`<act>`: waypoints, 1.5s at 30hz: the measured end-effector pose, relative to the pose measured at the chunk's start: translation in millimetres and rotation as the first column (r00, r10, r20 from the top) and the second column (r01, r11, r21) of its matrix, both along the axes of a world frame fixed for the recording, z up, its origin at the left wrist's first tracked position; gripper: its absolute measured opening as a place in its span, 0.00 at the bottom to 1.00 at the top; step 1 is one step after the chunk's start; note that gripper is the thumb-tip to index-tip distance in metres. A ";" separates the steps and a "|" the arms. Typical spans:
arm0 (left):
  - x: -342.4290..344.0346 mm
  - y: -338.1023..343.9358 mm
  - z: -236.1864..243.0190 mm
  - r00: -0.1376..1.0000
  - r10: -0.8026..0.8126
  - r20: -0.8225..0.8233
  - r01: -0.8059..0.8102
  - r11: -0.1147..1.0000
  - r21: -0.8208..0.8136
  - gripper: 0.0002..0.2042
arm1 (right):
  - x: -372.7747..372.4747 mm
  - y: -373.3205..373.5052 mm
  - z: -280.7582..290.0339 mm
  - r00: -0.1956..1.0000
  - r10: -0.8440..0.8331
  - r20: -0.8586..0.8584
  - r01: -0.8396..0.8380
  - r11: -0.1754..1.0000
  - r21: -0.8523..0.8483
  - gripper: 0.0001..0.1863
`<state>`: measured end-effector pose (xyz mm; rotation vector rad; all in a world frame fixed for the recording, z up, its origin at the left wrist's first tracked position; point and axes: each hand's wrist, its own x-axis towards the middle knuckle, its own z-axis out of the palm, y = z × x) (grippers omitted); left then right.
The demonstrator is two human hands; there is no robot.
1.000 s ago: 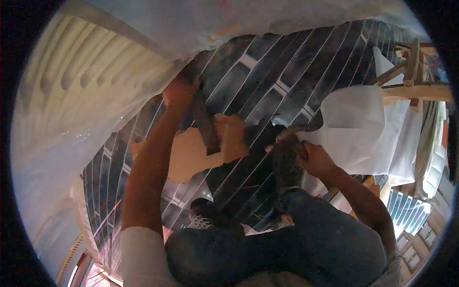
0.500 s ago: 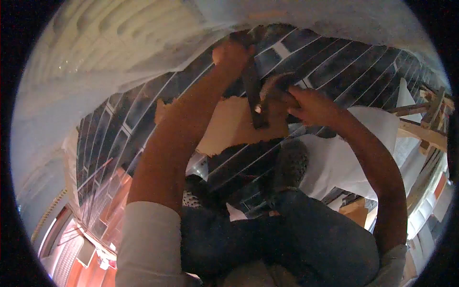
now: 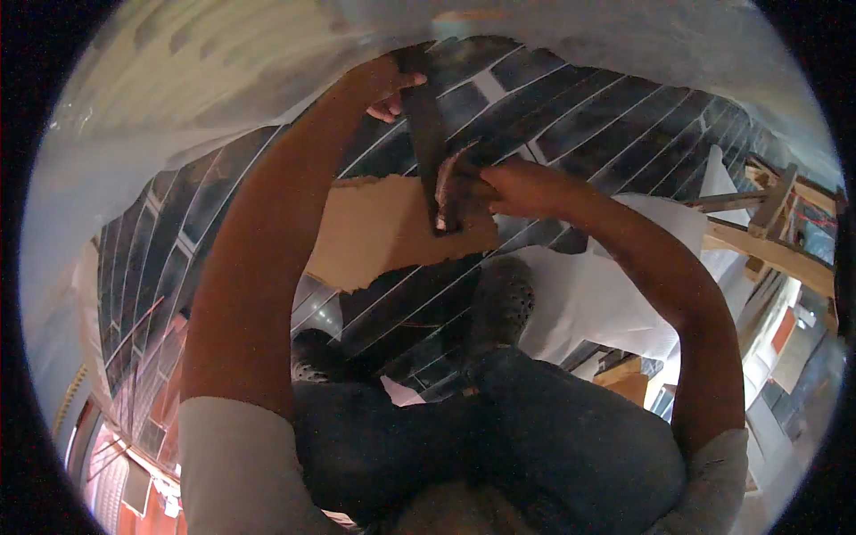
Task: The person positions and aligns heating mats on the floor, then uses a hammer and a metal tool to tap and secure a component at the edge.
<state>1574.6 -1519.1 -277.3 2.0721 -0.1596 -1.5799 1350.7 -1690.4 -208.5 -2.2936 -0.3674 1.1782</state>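
Observation:
Near the top, my left hand grips the upper end of a long dark strip. The strip runs down onto a torn piece of brown cardboard lying on dark tiles. A hammer is in my right hand, its fingers closed round the handle. The metal hammer head is over the strip's lower end; whether it touches cannot be told. My shod feet are below the cardboard, with my knees bent.
Dark tiled floor with pale joints surrounds the cardboard. White sheeting lies at the right, beside a wooden frame and scrap pieces. Pale, wrinkled translucent sheeting borders the top and left.
Both hands have moved up the view since a second ago. The hammer has come from beside my right foot to over the strip on the cardboard.

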 end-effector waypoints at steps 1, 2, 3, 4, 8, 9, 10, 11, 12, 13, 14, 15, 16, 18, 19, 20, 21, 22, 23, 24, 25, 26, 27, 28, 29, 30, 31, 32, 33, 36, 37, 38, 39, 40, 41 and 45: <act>-0.8 3.6 -0.7 0.997 0.043 0.061 -0.039 0.998 -0.053 0.27 | 2.3 -0.1 2.5 1.000 0.001 0.000 -0.001 1.000 -0.010 0.26; -0.3 5.9 -1.2 0.989 0.089 0.120 -0.077 0.991 -0.107 0.24 | 3.5 1.6 4.5 0.997 -0.026 -0.066 0.025 1.000 -0.017 0.25; 1.8 7.3 -1.7 0.989 0.093 0.118 -0.079 0.990 -0.116 0.24 | 5.2 2.6 6.8 0.990 -0.052 -0.132 0.049 0.998 -0.025 0.24; 2.7 9.0 -0.9 0.995 0.059 0.075 -0.051 0.992 -0.112 0.28 | 4.1 2.6 6.7 0.990 -0.050 -0.132 0.046 0.998 -0.030 0.24; 4.1 9.7 -18.4 0.995 0.102 -0.020 -0.104 0.976 -0.190 0.34 | 21.5 9.1 24.4 0.985 0.088 0.151 -0.080 0.995 -0.056 0.21; 4.5 9.1 -25.2 0.994 0.108 -0.027 -0.111 0.978 -0.179 0.34 | 34.2 11.0 37.9 0.960 0.201 0.196 -0.183 0.977 -0.109 0.21; 6.5 7.6 -24.9 0.995 0.096 -0.020 -0.098 0.980 -0.174 0.34 | 49.9 7.5 47.5 0.959 0.219 0.179 -0.184 0.964 -0.193 0.20; 5.9 9.0 -23.2 0.996 0.086 -0.015 -0.088 0.982 -0.166 0.33 | 60.7 2.0 54.4 0.958 0.239 0.157 -0.190 0.943 -0.273 0.19; 6.1 11.0 -21.3 0.997 0.074 -0.003 -0.073 0.985 -0.156 0.33 | 63.6 -2.1 61.1 0.942 -0.008 0.337 0.056 0.989 -0.134 0.18; 5.4 6.6 -16.7 0.999 0.055 0.001 -0.054 0.985 -0.165 0.33 | 64.5 -7.3 71.1 0.843 -0.267 0.467 0.288 0.957 0.027 0.18; 4.1 6.5 -14.2 0.999 0.040 0.010 -0.038 0.986 -0.160 0.32 | 70.7 -7.6 77.9 0.851 -0.259 0.457 0.278 0.960 0.027 0.18; 3.0 10.3 -11.7 0.999 0.030 0.016 -0.027 0.987 -0.155 0.32 | 77.7 -7.8 83.7 0.771 -0.468 0.432 0.476 0.874 0.098 0.18; 2.5 15.1 -9.2 0.999 0.025 0.023 -0.021 0.989 -0.147 0.31 | 81.4 -4.9 84.2 0.649 -0.654 0.389 0.650 0.742 0.164 0.18; -0.8 1.0 -2.6 0.999 -0.012 0.034 0.018 0.985 -0.172 0.31 | 34.3 -15.1 21.1 0.731 -0.556 0.395 0.588 0.807 0.049 0.16; -2.4 -9.5 -2.4 0.999 -0.032 0.031 0.037 0.982 -0.183 0.30 | -3.2 -41.2 -36.0 0.824 -0.125 0.553 0.232 0.964 -0.128 0.15; 1.7 1.5 -5.9 0.999 -0.029 0.032 0.034 0.986 -0.165 0.30 | 5.5 -27.5 -29.0 0.828 -0.127 0.546 0.224 0.968 -0.114 0.15; -1.5 11.8 -10.6 0.999 -0.026 0.030 0.030 0.990 -0.141 0.30 | 12.9 -18.5 -19.9 0.912 0.021 0.409 0.044 0.988 -0.148 0.14; -2.2 10.0 -7.7 0.999 -0.026 0.035 0.031 0.989 -0.147 0.29 | 28.6 -18.8 4.8 0.943 0.190 0.272 -0.145 0.973 -0.177 0.13; -0.7 5.2 -1.7 0.998 -0.031 0.049 0.038 0.988 -0.152 0.29 | 46.9 -23.0 31.4 0.934 0.201 0.294 -0.153 0.972 -0.178 0.13; -0.4 9.3 -0.2 0.998 -0.035 0.057 0.043 0.989 -0.142 0.29 | 61.0 -19.8 55.1 0.971 0.003 0.240 0.010 0.999 -0.052 0.13; -1.2 15.2 -0.9 0.998 -0.031 0.057 0.039 0.990 -0.132 0.28 | 66.1 -17.1 63.6 0.980 -0.089 0.181 0.088 0.996 0.011 0.13; -1.6 15.4 -2.5 0.998 -0.032 0.057 0.039 0.991 -0.126 0.28 | 68.9 -19.5 72.8 0.975 -0.185 0.122 0.178 0.982 0.061 0.13; -2.0 16.5 -3.8 0.998 -0.037 0.053 0.044 0.992 -0.120 0.28 | 73.1 -22.2 71.9 0.859 -0.262 0.440 0.260 0.963 0.066 0.12; 0.0 13.6 -0.6 0.997 -0.046 0.062 0.053 0.992 -0.116 0.28 | 74.0 -21.8 69.7 0.756 -0.284 0.590 0.295 0.952 0.080 0.12; -0.9 10.0 -0.5 0.997 -0.052 0.064 0.059 0.990 -0.125 0.28 | 73.5 -22.5 66.8 0.629 -0.296 0.719 0.341 0.936 0.087 0.12; -0.6 7.3 0.3 0.996 -0.056 0.070 0.065 0.990 -0.124 0.27 | 58.1 -23.9 40.6 0.584 -0.232 0.778 0.349 0.937 0.017 0.11; -1.8 -7.0 2.6 0.995 -0.073 0.066 0.082 0.986 -0.143 0.27 | 26.9 -35.8 2.5 0.638 -0.059 0.768 0.293 0.941 -0.171 0.11; -4.2 -12.5 -0.9 0.994 -0.087 0.061 0.096 0.985 -0.146 0.27 | -3.9 -33.9 -29.1 0.723 0.017 0.691 0.226 0.939 -0.260 0.11; -4.0 -5.6 -6.2 0.995 -0.082 0.053 0.089 0.986 -0.143 0.27 | -24.2 -20.6 -42.9 0.849 -0.012 0.529 0.165 0.956 -0.243 0.12; -1.6 -1.0 0.8 0.994 -0.075 0.084 0.084 0.990 -0.114 0.26 | 16.0 -13.1 19.1 0.961 0.199 0.191 -0.147 0.956 -0.254 0.14; -0.4 2.5 2.2 0.993 -0.076 0.090 0.085 0.991 -0.104 0.26 | 33.0 -15.1 35.2 0.974 0.110 0.196 -0.073 0.979 -0.188 0.14; -0.7 9.7 1.7 0.993 -0.076 0.090 0.084 0.992 -0.092 0.26 | 49.8 -16.3 50.9 0.980 0.023 0.198 0.001 0.993 -0.119 0.15; -4.0 7.1 0.3 0.993 -0.085 0.086 0.093 0.991 -0.096 0.26 | 50.5 -25.1 55.3 0.975 -0.159 0.157 0.164 0.986 -0.015 0.15; -1.2 2.0 3.5 0.990 -0.102 0.098 0.111 0.989 -0.095 0.26 | 52.6 -33.6 57.2 0.975 -0.160 0.153 0.164 0.986 -0.014 0.15; -3.0 0.6 5.8 0.989 -0.108 0.099 0.118 0.988 -0.097 0.26 | 53.8 -41.4 57.7 0.888 -0.218 0.405 0.258 0.965 -0.046 0.15; -8.1 -15.8 10.1 0.985 -0.145 0.096 0.156 0.981 -0.116 0.26 | -4.1 -34.5 -21.6 0.574 0.178 0.799 0.220 0.906 -0.360 0.14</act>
